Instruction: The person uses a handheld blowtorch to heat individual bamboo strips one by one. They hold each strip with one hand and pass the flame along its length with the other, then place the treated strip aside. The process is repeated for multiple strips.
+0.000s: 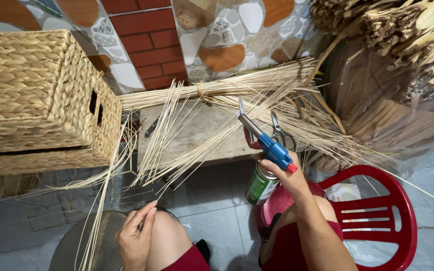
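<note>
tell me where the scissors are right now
In the head view the scissors lie right of centre on the low wooden bench, among the loose pale reeds, just beyond the blue gas torch in the right hand.

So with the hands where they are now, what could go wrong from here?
1. The right hand holds a blue gas torch whose nozzle points toward the loose dry reeds on the wooden bench; if lit, they could catch fire.
2. The woven basket and the dried bundles sit nearby, so flame might spread.
3. The left hand pinches thin reeds, which could snap.
</note>
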